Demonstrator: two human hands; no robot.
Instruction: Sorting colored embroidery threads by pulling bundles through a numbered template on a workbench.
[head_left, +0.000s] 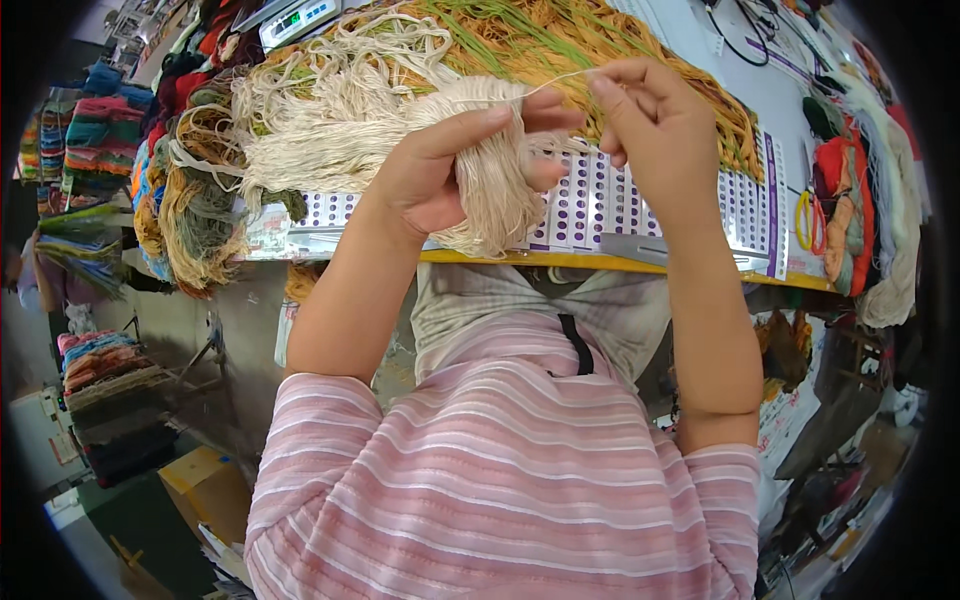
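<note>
My left hand (440,165) is wrapped round a thick hank of cream yarn (497,190), whose end hangs over the table's front edge. More of the same cream yarn (330,140) spreads loosely to the left. From the top of the hank a single strand (560,78) runs to my right hand (655,125), which pinches it between thumb and forefinger. Beneath the hands lie white cards with rows of dark round holes (590,205). Metal scissors or a similar flat blade (632,246) rest near the edge, by my right forearm.
Orange and green yarn (560,45) covers the back of the table. A digital scale (298,25) stands at the far left. Coloured hanks (200,200) hang over the left edge, others (850,190) over the right. Scissors with yellow and red handles (808,222) lie at the right.
</note>
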